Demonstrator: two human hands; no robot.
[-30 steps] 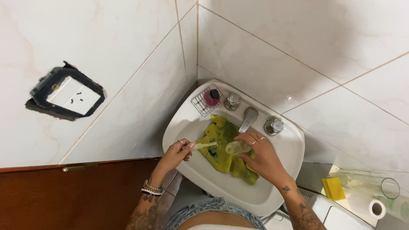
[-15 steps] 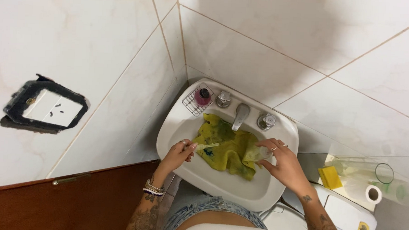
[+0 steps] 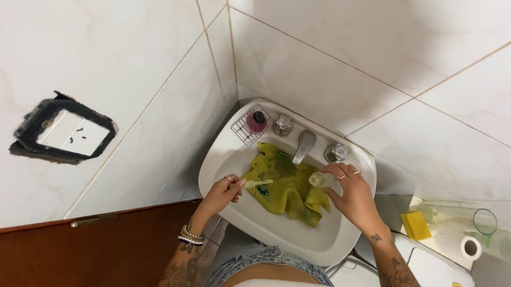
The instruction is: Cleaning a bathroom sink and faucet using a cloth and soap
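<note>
Over the white sink (image 3: 232,159), the left hand (image 3: 225,189) pinches a thin pale stick (image 3: 258,184) whose tip rests on the yellow cloth (image 3: 285,188) in the basin, while the right hand (image 3: 351,193) closes its grip on a small clear bottle (image 3: 323,180) below the tap (image 3: 304,145).

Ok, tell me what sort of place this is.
A small tiled bathroom, most likely in a home: a white wall-mounted sink with a faucet, a toilet tank beside it, and a toilet paper roll on a shelf.
</note>
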